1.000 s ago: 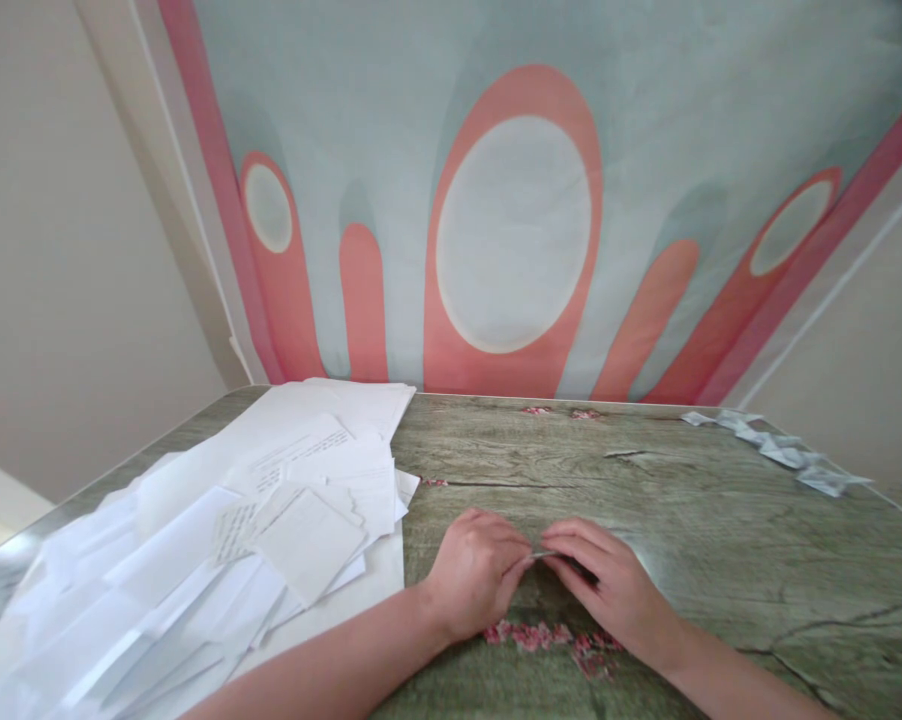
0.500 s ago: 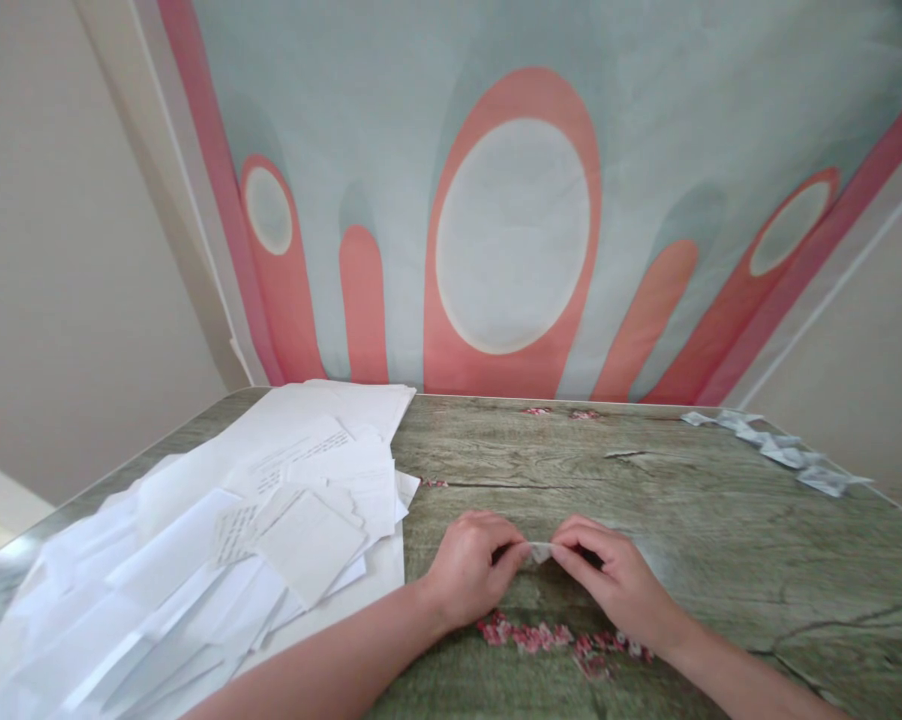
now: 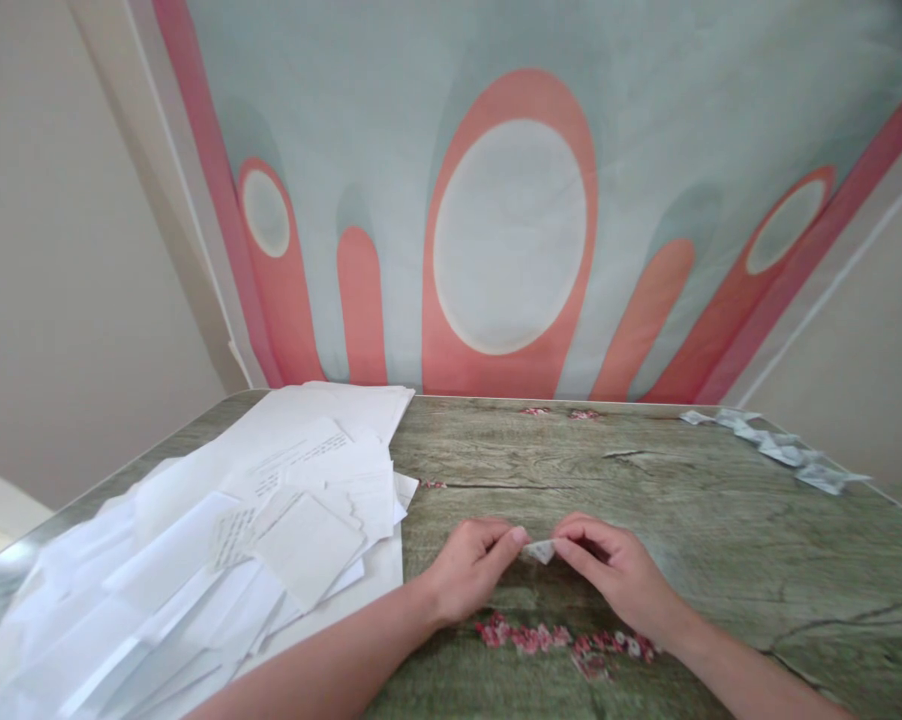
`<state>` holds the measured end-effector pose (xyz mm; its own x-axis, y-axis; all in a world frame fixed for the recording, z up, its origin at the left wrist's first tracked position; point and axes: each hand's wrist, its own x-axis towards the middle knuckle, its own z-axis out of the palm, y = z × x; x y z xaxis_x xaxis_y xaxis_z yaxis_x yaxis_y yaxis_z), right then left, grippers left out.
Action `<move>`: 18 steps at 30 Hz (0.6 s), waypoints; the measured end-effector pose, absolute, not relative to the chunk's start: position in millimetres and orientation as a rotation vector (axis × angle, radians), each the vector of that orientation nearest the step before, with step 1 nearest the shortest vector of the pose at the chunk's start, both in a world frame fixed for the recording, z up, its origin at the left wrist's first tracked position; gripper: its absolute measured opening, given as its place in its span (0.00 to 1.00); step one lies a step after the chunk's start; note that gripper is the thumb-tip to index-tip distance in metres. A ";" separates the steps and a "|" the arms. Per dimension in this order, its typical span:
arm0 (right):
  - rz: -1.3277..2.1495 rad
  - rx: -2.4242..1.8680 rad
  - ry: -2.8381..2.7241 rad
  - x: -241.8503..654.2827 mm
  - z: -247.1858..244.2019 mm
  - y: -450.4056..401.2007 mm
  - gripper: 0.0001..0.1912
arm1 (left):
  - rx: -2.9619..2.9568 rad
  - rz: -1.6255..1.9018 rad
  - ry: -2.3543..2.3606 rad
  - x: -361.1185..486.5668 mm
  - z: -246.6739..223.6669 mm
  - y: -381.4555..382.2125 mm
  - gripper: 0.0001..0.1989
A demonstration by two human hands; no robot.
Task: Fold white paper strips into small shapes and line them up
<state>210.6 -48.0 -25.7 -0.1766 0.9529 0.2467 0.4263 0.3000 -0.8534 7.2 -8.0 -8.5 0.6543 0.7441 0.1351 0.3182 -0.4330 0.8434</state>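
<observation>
A small folded piece of paper (image 3: 541,551), pale with a triangular lower part, is stretched between my two hands above the wood-patterned table (image 3: 691,540). My left hand (image 3: 475,568) pinches its left end between thumb and fingers. At the other end, the thumb and index finger of my right hand (image 3: 617,570) grip the paper. Left of my hands lies a heap of loose paper sheets and cut pieces (image 3: 308,545), some printed with lines of text.
Several small folded papers (image 3: 788,455) lie in a row by the table's far right edge. Pink flower prints (image 3: 526,635) decorate the tabletop. Behind the table hangs a blue-grey and coral patterned backdrop (image 3: 511,380).
My left thumb has shifted up and over the paper's left end, and more of the triangular part shows. My right hand has barely moved.
</observation>
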 end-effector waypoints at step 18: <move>0.733 -1.083 -1.871 209.7 -25.1 -52.7 0.10 | 1.812 0.432 0.662 1.4 -7.9 -3.6 0.22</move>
